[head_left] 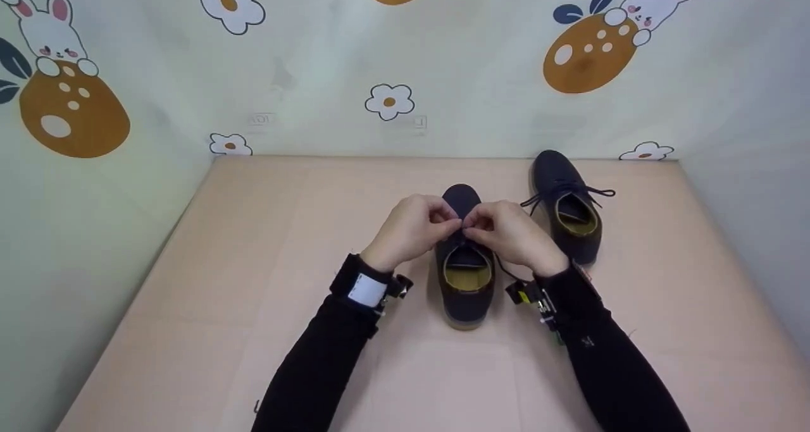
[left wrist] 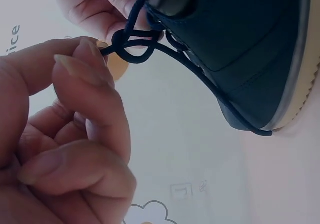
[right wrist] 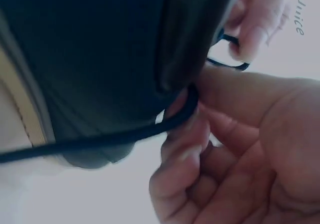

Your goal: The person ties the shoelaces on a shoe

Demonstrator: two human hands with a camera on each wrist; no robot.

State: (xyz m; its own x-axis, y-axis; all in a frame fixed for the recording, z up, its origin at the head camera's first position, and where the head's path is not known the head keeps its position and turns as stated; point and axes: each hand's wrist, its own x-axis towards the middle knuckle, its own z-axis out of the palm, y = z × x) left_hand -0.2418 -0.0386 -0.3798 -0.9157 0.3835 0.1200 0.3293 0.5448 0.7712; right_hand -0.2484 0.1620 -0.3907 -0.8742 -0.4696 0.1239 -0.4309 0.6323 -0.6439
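Note:
A dark navy shoe with a yellowish lining stands on the table, its toe pointing away from me. Over its tongue my left hand and right hand meet, fingertips close together. In the left wrist view, the left thumb and index finger pinch a dark shoelace, which forms a loose looped knot above the eyelets. My right thumb and fingers pinch the lace too, and in the right wrist view a length of lace trails from them across the shoe's side.
A matching shoe stands to the right and farther back, its lace tied in a bow. Behind the pale table rises a wall covering printed with rabbits and flowers, which also runs along the left side.

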